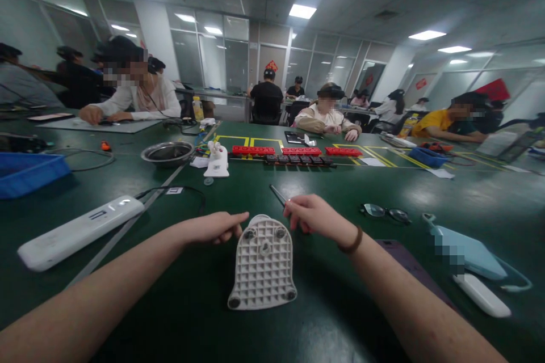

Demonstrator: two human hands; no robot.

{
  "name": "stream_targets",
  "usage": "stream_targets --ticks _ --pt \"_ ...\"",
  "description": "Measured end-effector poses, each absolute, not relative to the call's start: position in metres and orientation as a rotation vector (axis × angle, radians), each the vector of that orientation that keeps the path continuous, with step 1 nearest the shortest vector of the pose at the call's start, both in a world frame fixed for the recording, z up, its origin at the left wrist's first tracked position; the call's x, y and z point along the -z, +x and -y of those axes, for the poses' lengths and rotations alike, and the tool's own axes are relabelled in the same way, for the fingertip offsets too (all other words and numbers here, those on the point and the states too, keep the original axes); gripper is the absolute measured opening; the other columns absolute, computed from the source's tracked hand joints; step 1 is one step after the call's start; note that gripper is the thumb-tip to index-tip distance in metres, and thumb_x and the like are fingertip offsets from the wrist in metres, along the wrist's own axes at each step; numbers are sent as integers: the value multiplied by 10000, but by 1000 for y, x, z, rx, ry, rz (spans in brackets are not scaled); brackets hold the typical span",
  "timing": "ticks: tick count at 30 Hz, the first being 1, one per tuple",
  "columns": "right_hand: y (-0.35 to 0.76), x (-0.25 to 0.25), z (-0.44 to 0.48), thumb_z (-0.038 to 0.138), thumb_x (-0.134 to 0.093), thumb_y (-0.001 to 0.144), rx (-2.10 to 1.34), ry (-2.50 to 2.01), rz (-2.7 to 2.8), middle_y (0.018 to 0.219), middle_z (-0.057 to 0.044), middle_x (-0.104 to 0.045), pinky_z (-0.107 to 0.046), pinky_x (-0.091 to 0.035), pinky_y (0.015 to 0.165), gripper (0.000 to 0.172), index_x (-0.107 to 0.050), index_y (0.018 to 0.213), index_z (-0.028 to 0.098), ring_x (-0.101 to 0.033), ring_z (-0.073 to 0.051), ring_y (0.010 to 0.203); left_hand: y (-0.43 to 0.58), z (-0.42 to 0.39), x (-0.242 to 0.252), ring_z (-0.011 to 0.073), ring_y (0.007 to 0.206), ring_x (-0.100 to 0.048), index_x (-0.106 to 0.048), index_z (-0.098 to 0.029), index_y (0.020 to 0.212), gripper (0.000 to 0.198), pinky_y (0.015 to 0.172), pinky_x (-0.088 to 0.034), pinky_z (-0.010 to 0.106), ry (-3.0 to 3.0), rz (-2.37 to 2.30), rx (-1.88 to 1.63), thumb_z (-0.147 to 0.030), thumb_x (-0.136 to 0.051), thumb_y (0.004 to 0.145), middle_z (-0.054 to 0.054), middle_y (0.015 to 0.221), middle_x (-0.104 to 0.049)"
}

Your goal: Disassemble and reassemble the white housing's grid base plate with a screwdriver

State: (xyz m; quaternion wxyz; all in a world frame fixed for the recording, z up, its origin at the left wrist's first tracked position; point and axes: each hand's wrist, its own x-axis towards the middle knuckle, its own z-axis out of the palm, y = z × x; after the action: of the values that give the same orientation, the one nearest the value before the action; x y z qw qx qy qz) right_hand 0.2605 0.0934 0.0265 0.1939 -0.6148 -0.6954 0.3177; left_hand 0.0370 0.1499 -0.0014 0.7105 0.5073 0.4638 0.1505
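A white plastic base plate (pixel 263 264) with a grid of ribs lies on the green table in front of me, its rounded end pointing away. My left hand (pixel 213 228) rests beside its upper left edge, fingers curled, one finger pointing at the plate's top. My right hand (pixel 313 216) sits at the plate's upper right and pinches a thin dark tool, a screwdriver (pixel 277 195), whose shaft sticks out up and to the left.
A white power strip (pixel 76 232) lies at the left with its cable. Glasses (pixel 385 212) and a light blue pouch (pixel 466 249) lie at the right. Farther off stand a metal bowl (pixel 167 153), a blue bin (pixel 29 173) and red parts (pixel 298 151). Several people sit around the table.
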Motion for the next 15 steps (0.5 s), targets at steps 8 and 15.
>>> stream_targets --ticks 8,15 --pt "264 32 -112 113 -562 711 -174 -1921 1873 1047 -178 -512 -373 -281 903 509 -424 1198 63 -421 -278 1035 47 -159 16 38 413 -333 -286 -174 655 370 397 -268 128 589 -889 -897 114 -265 424 -58 554 -246" --pt "281 39 -124 40 -414 731 -268 -1775 1764 914 -105 -516 -310 -363 821 452 -464 1171 124 -489 -200 884 55 -146 6 43 507 -462 -379 -165 708 372 464 -426 140 369 -819 -921 156 -256 565 -14 664 -404"
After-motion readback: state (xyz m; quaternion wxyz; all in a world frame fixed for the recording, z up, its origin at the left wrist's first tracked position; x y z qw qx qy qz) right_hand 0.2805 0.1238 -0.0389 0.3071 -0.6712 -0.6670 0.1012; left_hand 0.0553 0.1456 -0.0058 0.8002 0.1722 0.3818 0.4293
